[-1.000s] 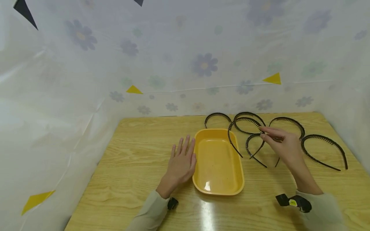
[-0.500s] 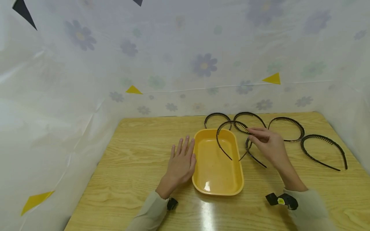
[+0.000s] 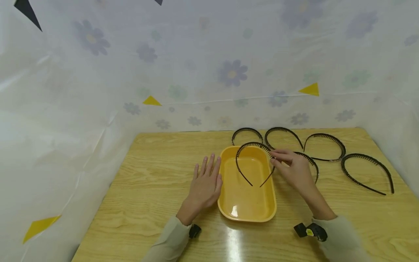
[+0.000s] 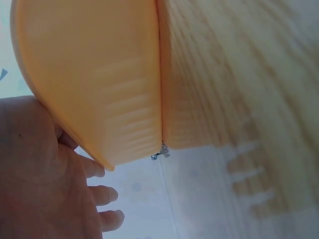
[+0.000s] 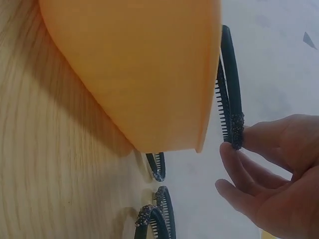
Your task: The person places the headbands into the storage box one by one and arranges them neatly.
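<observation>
My right hand pinches a black toothed headband by its right side, holding it over the yellow tray. In the right wrist view the headband is seen edge-on just above the tray's rim, with rough speckled trim near the fingertips. The left hand lies with straight fingers along the tray's left side. From the left wrist view, that hand touches the tray's rim. No headband lies inside the tray. Another headband on the table is partly hidden behind the right hand.
More black headbands lie on the wooden table: one behind the tray, one at the back, and two at the right, a nearer headband and a farther headband. A flowered white sheet hangs behind.
My right hand has carried the pinched headband left and toward me, from beside the tray to over it. The left hand stays at the tray's side.
</observation>
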Action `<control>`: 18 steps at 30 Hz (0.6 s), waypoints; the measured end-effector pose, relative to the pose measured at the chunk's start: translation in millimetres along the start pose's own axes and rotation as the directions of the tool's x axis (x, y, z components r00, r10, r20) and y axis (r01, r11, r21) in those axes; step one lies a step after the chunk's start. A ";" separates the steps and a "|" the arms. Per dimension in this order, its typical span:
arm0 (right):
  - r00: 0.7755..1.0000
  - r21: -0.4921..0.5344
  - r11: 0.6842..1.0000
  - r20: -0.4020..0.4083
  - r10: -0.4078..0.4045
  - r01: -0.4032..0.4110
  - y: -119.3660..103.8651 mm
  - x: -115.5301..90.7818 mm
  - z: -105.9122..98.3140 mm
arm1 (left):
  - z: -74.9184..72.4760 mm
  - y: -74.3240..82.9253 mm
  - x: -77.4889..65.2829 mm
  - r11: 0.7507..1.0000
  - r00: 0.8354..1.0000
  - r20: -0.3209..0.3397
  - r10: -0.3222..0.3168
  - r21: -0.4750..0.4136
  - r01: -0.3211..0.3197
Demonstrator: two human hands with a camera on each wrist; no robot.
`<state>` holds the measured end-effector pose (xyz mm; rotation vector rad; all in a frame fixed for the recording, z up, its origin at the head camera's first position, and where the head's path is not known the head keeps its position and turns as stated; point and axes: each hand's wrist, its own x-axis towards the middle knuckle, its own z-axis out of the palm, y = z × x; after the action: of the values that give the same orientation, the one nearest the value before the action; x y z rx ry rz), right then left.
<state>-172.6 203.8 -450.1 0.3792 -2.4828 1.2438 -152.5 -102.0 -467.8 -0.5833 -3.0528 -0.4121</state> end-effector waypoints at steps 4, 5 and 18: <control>0.999 -0.026 0.999 -0.018 -0.034 0.033 -1.4 -1.2 6.7 | -1.7 1.0 -0.9 1.000 1.000 0.007 0.001 -0.005 -0.001; 0.999 -0.036 0.998 -0.022 -0.049 0.048 -2.1 -1.0 8.1 | -2.0 1.2 -1.1 1.000 1.000 0.010 -0.001 -0.004 0.001; 0.991 -0.126 0.983 -0.009 -0.136 0.134 -12.0 -1.6 25.6 | -1.9 1.2 -0.9 1.000 1.000 0.009 -0.011 -0.017 0.011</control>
<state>-171.1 176.3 -456.5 0.4924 -2.4602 1.0279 -151.4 -101.7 -465.7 -0.5708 -3.0651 -0.4375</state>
